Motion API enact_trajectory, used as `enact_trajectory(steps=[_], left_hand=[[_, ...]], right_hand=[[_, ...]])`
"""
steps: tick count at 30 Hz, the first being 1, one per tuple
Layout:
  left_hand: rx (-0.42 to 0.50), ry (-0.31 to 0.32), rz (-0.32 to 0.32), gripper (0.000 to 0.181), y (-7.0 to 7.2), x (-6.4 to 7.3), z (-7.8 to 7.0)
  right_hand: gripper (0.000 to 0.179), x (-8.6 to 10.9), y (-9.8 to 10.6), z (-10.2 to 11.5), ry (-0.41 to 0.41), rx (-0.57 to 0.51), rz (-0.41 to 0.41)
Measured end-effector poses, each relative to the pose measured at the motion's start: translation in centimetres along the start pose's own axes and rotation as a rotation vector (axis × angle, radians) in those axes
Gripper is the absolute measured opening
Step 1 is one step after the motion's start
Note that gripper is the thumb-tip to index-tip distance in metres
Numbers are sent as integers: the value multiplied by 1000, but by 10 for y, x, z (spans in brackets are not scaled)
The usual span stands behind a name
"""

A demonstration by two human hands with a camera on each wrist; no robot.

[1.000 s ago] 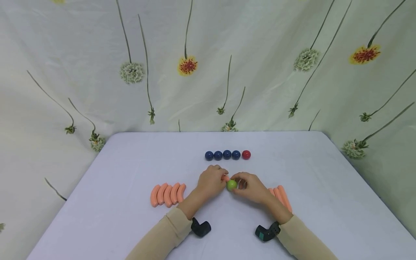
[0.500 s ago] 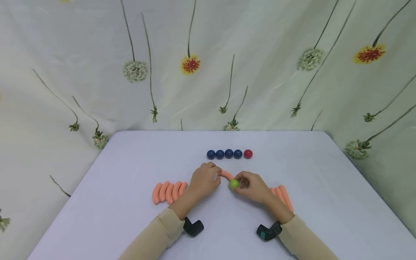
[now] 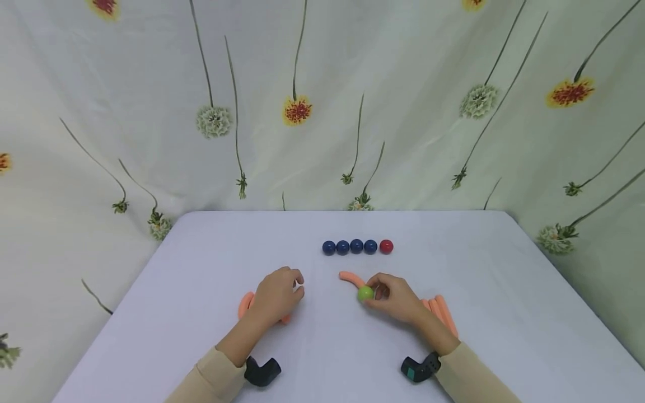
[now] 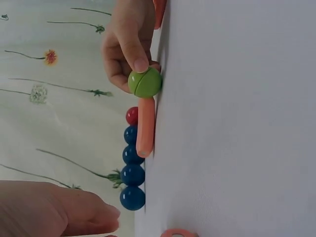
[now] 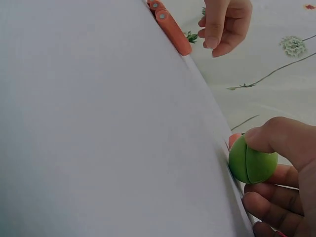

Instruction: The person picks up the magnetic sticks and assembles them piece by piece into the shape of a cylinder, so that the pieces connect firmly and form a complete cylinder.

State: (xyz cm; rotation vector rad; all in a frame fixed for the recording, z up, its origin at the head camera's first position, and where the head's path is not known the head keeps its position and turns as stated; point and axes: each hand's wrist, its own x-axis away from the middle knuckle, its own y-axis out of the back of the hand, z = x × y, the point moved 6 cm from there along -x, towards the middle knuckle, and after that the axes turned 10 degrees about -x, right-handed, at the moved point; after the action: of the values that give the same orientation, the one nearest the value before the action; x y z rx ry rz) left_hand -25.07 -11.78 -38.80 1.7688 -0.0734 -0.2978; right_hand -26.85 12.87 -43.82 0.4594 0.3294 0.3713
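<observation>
My right hand [image 3: 395, 296] pinches a glossy green ball [image 3: 365, 294] between thumb and fingers, low over the table. The right wrist view shows a seam round the ball [image 5: 253, 160]. A curved salmon-coloured stick [image 3: 351, 277] lies at the ball's far left side, its end right against it. My left hand [image 3: 277, 294] holds nothing, its fingers loosely bent, and hovers over a group of curved salmon sticks [image 3: 244, 305], hiding most of them. In the right wrist view, sticks of that group [image 5: 173, 32] have small grey discs in their ends.
Behind the hands, several dark blue balls [image 3: 342, 247] and one red ball [image 3: 386, 247] stand in a row. Straight salmon sticks [image 3: 443, 313] lie beside my right forearm. A white cloth covers the table [image 3: 322, 358], and a flower-print curtain [image 3: 403, 112] hangs behind it.
My left hand has let go of the curved stick beside the green ball and moved left to the stick group. My right hand keeps its pinch on the ball, nearly still.
</observation>
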Motion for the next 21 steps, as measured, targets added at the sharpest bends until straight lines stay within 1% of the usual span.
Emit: enact_trajectory(steps=[3,8,15,21], left_hand=[[-1,30,39,14,1,7,3],[-6,51,79,20,-1,16,5],[-37,60,57,22,-6,14,4],[-63,26,54,18,-15,10,0]], right_hand=[[28,1,0,-1,10,-6,-6],[28,1,-1,0,3,-9,-1],[28,3,0,2,-1,-8,-1],[29,3,-1,1,10,-4,-5]])
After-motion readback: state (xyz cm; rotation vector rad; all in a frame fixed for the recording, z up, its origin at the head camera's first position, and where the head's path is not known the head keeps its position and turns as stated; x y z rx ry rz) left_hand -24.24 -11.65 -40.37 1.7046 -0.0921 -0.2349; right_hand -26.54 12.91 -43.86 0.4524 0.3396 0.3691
